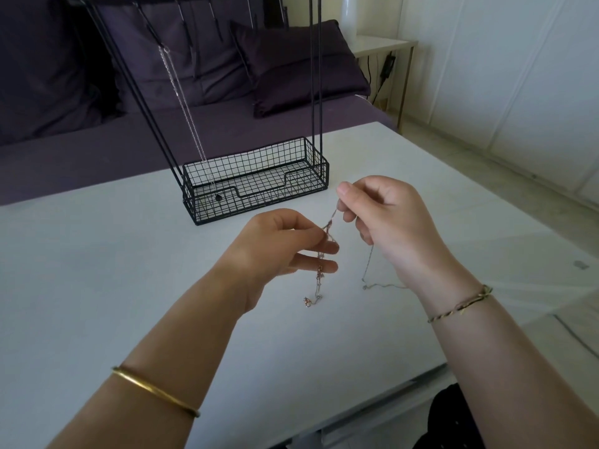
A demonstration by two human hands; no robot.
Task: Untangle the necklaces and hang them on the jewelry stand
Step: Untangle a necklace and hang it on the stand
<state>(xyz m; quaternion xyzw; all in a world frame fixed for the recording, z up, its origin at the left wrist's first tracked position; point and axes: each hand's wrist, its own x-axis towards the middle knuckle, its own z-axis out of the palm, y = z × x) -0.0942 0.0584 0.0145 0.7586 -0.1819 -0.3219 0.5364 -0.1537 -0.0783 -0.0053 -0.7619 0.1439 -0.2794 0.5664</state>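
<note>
A tangle of thin necklace chains (330,223) is stretched between my two hands above the white table (129,270). My left hand (285,244) pinches the knotted part, and a rose-gold end (316,288) hangs down from it to the tabletop. My right hand (385,222) pinches the chain higher up, with a silver strand (368,270) trailing from it onto the table. Behind the hands stands the black wire jewelry stand (256,179) with a basket base. One silver necklace (186,115) with a dark pendant hangs from its top bar.
A purple sofa (97,147) with dark cushions (291,66) runs behind the table. At the back right stands a small white side table (382,47) with cables. The table's front edge lies near my lap.
</note>
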